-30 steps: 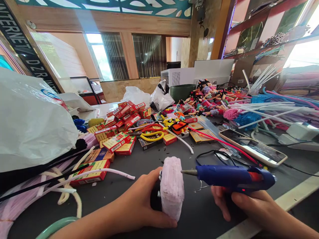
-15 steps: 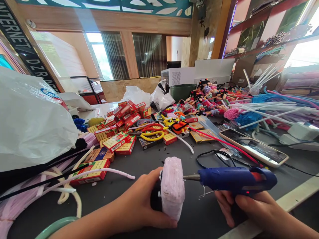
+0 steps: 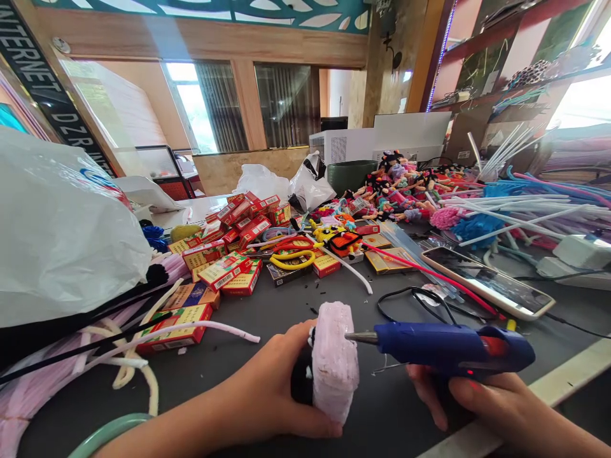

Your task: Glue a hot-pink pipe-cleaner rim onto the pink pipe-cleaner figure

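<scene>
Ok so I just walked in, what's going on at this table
A person is working with both hands over a dark table. The left hand grips a pale pink block, and the right hand holds a blue glue gun with its nozzle at the block's right side. Whether it touches is hard to tell. Beyond them are piled small boxes and a phone.

I record bright daylight, the right-hand window (image 3: 585,95) blown out to white. I find reflections on the phone (image 3: 491,283) and wide-angle stretching toward the edges.
</scene>
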The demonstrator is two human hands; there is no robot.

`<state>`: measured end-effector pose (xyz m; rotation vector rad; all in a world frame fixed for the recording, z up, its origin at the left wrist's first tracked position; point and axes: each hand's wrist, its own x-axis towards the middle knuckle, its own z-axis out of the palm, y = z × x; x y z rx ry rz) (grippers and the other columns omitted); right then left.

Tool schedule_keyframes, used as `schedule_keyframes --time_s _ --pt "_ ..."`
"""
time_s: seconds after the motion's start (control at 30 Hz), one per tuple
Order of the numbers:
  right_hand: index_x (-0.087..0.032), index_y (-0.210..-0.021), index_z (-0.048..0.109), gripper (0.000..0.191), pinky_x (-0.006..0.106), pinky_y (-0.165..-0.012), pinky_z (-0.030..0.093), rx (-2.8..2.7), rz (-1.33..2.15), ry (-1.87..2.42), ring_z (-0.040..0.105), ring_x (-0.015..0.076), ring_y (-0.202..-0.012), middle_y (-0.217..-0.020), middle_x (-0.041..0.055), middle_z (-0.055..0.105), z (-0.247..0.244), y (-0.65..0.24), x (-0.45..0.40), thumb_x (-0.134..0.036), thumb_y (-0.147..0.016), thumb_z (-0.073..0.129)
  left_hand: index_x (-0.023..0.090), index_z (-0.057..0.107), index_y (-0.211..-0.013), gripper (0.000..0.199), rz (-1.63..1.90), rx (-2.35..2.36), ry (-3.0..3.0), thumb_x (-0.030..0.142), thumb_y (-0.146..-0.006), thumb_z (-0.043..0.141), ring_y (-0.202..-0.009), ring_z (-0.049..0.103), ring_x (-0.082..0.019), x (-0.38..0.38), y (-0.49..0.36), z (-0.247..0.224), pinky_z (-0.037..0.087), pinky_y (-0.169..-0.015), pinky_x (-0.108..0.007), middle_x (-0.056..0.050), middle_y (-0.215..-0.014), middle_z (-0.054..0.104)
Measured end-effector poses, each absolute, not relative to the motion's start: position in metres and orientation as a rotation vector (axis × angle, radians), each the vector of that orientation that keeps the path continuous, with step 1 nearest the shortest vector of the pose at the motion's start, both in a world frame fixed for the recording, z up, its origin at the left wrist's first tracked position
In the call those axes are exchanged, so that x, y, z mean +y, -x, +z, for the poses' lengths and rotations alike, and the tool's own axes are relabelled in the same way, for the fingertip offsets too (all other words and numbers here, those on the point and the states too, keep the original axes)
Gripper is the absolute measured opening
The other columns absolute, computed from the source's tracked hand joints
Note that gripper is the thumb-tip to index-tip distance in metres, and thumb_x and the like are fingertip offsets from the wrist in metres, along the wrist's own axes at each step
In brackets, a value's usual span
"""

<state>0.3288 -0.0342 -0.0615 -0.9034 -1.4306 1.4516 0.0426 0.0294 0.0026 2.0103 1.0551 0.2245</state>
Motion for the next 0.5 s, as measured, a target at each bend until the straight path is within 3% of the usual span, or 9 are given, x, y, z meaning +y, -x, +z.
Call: schedule_keyframes --time_s 0.1,0.33,0.5 --pt "-0.028 -0.095 0.077 0.037 0.027 -0.062 0.05 -1.458 1.426 0.891 0.064 0.0146 -0.059 -0.083 0.0032 0.073 -0.052 -0.324 -0.033 -0.061 -0.078 0.067 0.025 0.046 -0.138 0.092 0.209 1.046 -2.041 0.038 -0.056 0.085 -0.111 0.058 -0.033 0.029 -0.043 0.001 0.046 -0.098 -0.042 -0.004 -0.113 0.068" --pt "-0.023 -0.087 0.077 0.046 0.032 -0.063 0.046 -1.267 1.385 1.013 0.06 0.0149 -0.053 -0.076 0.003 0.071 -0.036 -0.308 -0.038 -0.065 -0.069 0.074 0.026 0.042 -0.141 0.097 0.223 1.038 -2.044 0.035 -0.056 0.086 -0.113 0.057 -0.034 0.028 -0.044 0.003 0.045 -0.099 -0.044 -0.005 -0.118 0.066" --pt "-0.024 -0.092 0.075 0.045 0.032 -0.064 0.048 -1.306 1.352 0.937 0.06 0.0142 -0.052 -0.077 0.0017 0.07 -0.045 -0.312 -0.033 -0.065 -0.076 0.068 0.027 0.037 -0.145 0.1 0.227 1.028 -2.027 0.031 -0.057 0.085 -0.117 0.054 -0.035 0.027 -0.045 0.005 0.043 -0.102 -0.045 -0.007 -0.13 0.06"
